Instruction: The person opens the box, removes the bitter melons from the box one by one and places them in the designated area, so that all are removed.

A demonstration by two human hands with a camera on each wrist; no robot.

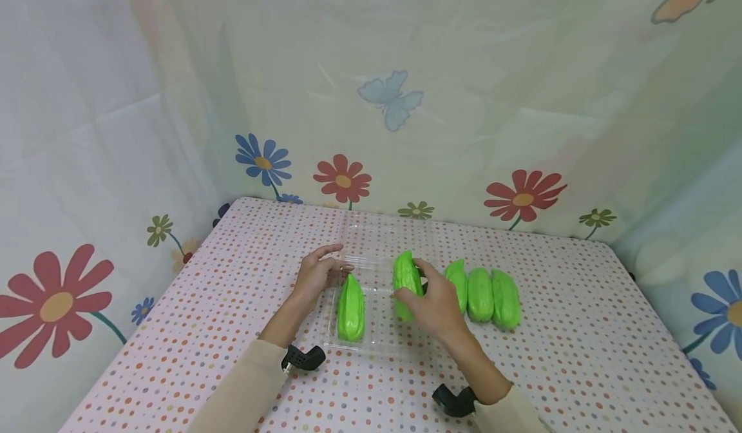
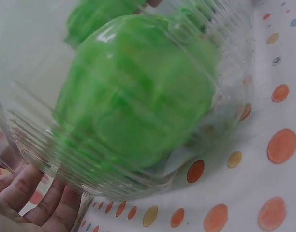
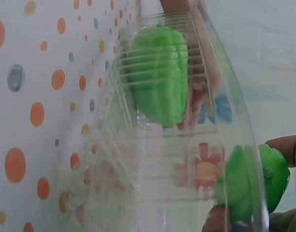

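A clear plastic tray [image 1: 377, 346] lies on the dotted tablecloth with one ridged green gourd [image 1: 350, 307] along its left side. My right hand [image 1: 422, 289] grips a second green gourd [image 1: 406, 277] just above the tray's right half; the right wrist view shows this held gourd [image 3: 254, 186] behind the tray wall [image 3: 153, 193] and the lying gourd [image 3: 157, 72] beyond. My left hand [image 1: 335, 262] rests against the tray's far left rim, its fingers [image 2: 37, 203] fairly straight beside the tray wall [image 2: 37, 140]. The left wrist view is filled by the lying gourd [image 2: 138, 96].
Three more green gourds [image 1: 481, 294] lie side by side on the cloth just right of the tray. The tray's clear lid [image 1: 382, 240] lies open behind it. Flowered curtain walls [image 1: 406, 130] close in the table at the back and on both sides.
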